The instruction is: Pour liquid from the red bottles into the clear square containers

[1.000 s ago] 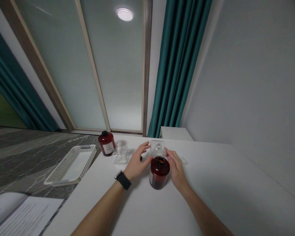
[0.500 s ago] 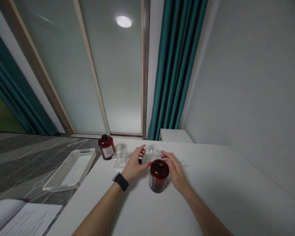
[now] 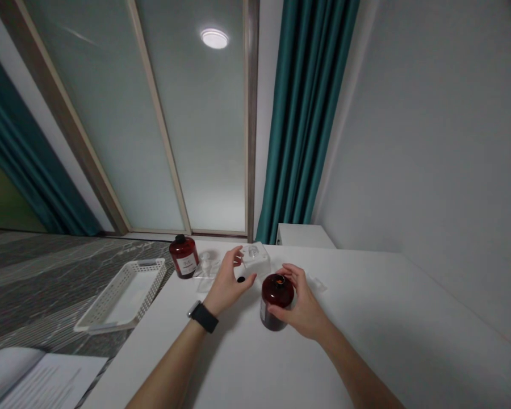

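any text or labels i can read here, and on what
None can be read.
White label on the capped red bottle: dark marks, too blurred.
Open red bottle in the right hand: label edge only, unreadable.
Printed sheet: lines too small.

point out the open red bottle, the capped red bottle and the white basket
open red bottle [image 3: 276, 307], head view, on its dark body
capped red bottle [image 3: 184, 259], head view, on its label
white basket [image 3: 152, 271], head view, on its right wall
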